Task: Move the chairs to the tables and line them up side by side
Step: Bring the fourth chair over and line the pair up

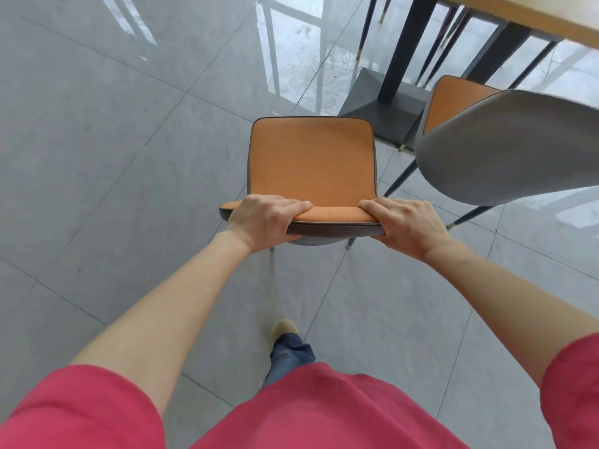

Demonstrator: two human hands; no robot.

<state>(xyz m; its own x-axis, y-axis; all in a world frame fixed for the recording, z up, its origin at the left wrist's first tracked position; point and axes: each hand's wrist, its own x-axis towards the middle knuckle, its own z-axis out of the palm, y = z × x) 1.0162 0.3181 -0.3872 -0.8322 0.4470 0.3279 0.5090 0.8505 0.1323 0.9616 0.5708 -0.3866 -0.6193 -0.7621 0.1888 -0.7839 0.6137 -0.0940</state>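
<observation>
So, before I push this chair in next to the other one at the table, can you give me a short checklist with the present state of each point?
1. Grip: left hand and right hand both clasp the top of the backrest of the held chair: ok.
2. Direction: its seat faces the table: ok.
3. Side gap to the neighbour chair: they are apart, not touching: ok.
4. Path ahead: the table base lies just beyond the seat's front edge: not ok, steer with care.
5. Legs on the floor or lifted: cannot tell.
6. In line with the neighbour: not ok, it stands further back.
</observation>
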